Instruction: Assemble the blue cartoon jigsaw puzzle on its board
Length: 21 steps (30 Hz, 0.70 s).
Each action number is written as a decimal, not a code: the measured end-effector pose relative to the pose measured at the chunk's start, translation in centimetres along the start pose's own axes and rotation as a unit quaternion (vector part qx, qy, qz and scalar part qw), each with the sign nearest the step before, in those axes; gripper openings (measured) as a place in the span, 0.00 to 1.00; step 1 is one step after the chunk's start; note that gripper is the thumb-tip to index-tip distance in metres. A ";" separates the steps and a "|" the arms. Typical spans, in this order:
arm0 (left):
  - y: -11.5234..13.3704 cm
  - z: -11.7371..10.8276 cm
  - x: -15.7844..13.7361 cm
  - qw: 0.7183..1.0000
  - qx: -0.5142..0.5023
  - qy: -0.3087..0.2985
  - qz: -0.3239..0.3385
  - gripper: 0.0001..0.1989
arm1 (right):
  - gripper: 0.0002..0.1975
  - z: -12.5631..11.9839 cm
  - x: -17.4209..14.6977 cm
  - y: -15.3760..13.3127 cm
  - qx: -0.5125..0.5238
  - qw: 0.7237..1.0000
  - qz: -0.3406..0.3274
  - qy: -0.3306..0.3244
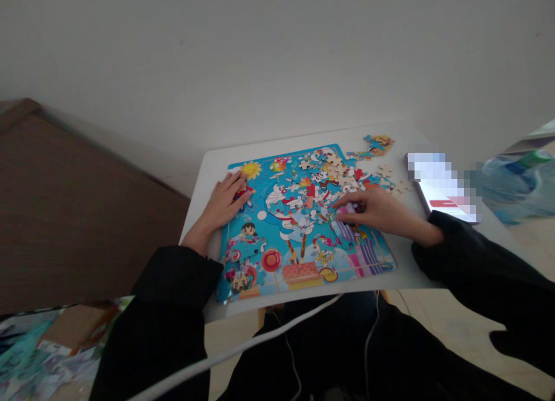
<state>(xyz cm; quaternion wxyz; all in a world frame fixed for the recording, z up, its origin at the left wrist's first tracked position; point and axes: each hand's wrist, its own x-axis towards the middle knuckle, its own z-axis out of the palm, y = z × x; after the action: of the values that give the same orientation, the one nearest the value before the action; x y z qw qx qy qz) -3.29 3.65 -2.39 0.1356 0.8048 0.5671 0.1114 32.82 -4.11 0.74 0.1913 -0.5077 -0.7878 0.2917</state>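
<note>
A blue cartoon jigsaw puzzle board (271,285) lies on the small white table, with a sun, a lollipop and cartoon figures printed on it. My left hand (226,197) rests on the board's upper left part, fingers stretched out over it. Over the right side of the board, my right hand (368,207) has its thumb and forefinger bent towards a purple striped part of the picture; whether a piece is between them I cannot make out. Loose puzzle pieces (333,169) are heaped on the board's upper right.
More puzzle pieces (378,144) lie on the white table (269,149) beyond the board's right edge. A phone (437,184) with a lit screen is at the table's right. A white cable (243,346) crosses in front of my lap. Brown furniture (87,210) stands left; a wall is behind.
</note>
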 end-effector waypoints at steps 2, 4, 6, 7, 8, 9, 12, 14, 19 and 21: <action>0.1 -0.1 0.0 1.000 -0.002 -0.001 -0.005 0.36 | 0.14 -0.1 0.0 -0.2 -0.042 0.999 -0.008 0.028; 0.1 -0.1 0.0 1.000 -0.001 -0.003 -0.010 0.35 | 0.13 -0.3 -0.1 -0.4 -0.076 0.995 -0.016 0.055; 0.2 -0.1 0.0 1.000 0.001 -0.004 -0.011 0.35 | 0.15 -0.4 -0.1 -0.5 -0.092 0.992 -0.021 0.077; 0.2 -0.1 0.0 1.000 0.002 -0.004 -0.010 0.35 | 0.16 -0.5 -0.1 -0.6 -0.092 0.992 -0.024 0.087; 0.2 -0.1 0.0 1.000 0.002 -0.004 -0.008 0.35 | 0.16 -0.5 -0.1 -0.7 -0.089 0.991 -0.027 0.093; 0.2 -0.1 0.0 1.000 0.001 -0.003 -0.006 0.35 | 0.16 -0.6 -0.1 -0.7 -0.085 0.991 -0.031 0.096; 0.2 -0.1 0.0 1.000 -0.001 0.000 -0.006 0.36 | 0.13 -0.5 -0.2 -0.5 -0.091 0.992 -0.044 0.082; 0.1 -0.1 0.0 1.000 -0.001 0.003 -0.005 0.36 | 0.11 -0.6 -0.2 -0.2 -0.113 0.989 -0.059 0.068; 0.1 0.0 0.0 1.000 -0.004 0.001 -0.006 0.37 | 0.15 -1.3 -0.3 -0.1 -0.195 0.971 -0.127 0.059; 0.1 0.0 0.0 1.000 -0.010 0.000 -0.006 0.37 | 0.17 -1.7 -0.6 -0.6 -0.226 0.963 -0.133 0.068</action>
<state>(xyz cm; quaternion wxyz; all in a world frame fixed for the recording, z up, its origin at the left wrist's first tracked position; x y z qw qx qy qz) -3.23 3.59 -2.35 0.1442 0.8000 0.5707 0.1159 33.66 -4.44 2.38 0.1621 -0.4466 -0.8789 0.0429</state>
